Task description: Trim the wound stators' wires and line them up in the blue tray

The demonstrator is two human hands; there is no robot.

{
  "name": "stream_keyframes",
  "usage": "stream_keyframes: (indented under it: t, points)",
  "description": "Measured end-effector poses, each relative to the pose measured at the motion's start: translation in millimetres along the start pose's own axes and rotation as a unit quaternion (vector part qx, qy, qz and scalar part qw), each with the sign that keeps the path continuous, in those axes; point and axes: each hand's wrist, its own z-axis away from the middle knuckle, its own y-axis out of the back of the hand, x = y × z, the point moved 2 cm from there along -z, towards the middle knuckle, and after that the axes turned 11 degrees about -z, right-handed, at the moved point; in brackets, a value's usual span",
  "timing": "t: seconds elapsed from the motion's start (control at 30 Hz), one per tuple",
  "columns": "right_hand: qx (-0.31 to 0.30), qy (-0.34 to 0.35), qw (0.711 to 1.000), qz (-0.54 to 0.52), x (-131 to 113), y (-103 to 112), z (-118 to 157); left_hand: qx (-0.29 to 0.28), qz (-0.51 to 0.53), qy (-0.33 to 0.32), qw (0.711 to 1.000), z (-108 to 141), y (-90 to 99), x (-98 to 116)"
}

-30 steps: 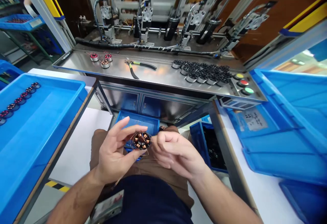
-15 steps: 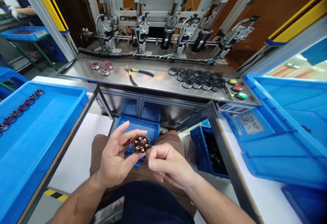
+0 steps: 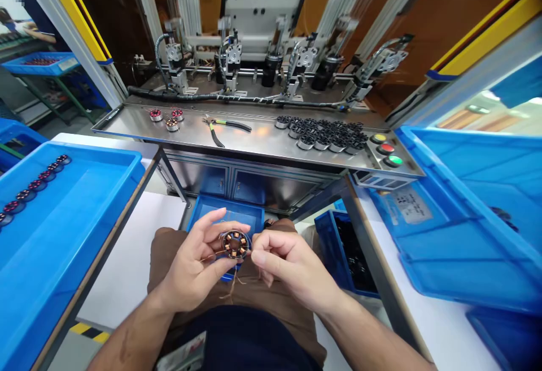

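Note:
A round black part with copper coils [image 3: 236, 244] is held over my lap, its coil face toward me. My left hand [image 3: 197, 261] grips its rim between thumb and fingers. Thin copper wires hang below the part and stick out at its left. Close to its right edge, my right hand [image 3: 288, 261] has thumb and forefinger pinched together; whether a wire is between them is too small to tell. Pliers with black and green handles [image 3: 228, 125] lie on the metal shelf [image 3: 262, 136], between a few wound coil parts [image 3: 171, 125] and several black cores [image 3: 324, 134].
Blue trays stand at the left [image 3: 93, 190] and right [image 3: 444, 190]. Behind the shelf is a machine with clamps and cylinders [image 3: 271, 69]. Its control box has yellow, red and green buttons [image 3: 393, 161]. A blue bin [image 3: 334, 241] stands low at the right. Another person's arm shows far left.
The coil part in my left hand has tilted a little, and loose copper wires now hang under it. My right hand has shifted slightly to the right. The whole view has moved a bit.

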Motion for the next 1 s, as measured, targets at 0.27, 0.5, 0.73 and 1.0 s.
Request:
stream_keyframes:
  t: [0.27, 0.5, 0.73, 1.0]
  points:
    - [0.004, -0.008, 1.000, 0.010, 4.3, -1.7, 7.6, 0.041, 0.154, 0.092, 0.983, -4.8, -9.4, -16.5]
    - [0.041, 0.055, 0.993, 0.096, 9.8, -5.1, 10.5, 0.068, 0.137, 0.114, 0.982, -4.1, -15.5, -17.5]
    - [0.068, 0.178, 0.972, 0.136, 5.9, -3.9, 12.4, 0.141, -0.104, 0.018, 0.984, 2.7, -19.1, 1.2]
    - [0.093, 0.253, 0.955, 0.122, 7.6, -12.4, 11.2, 0.152, -0.147, -0.016, 0.977, 6.8, -16.3, 4.3]
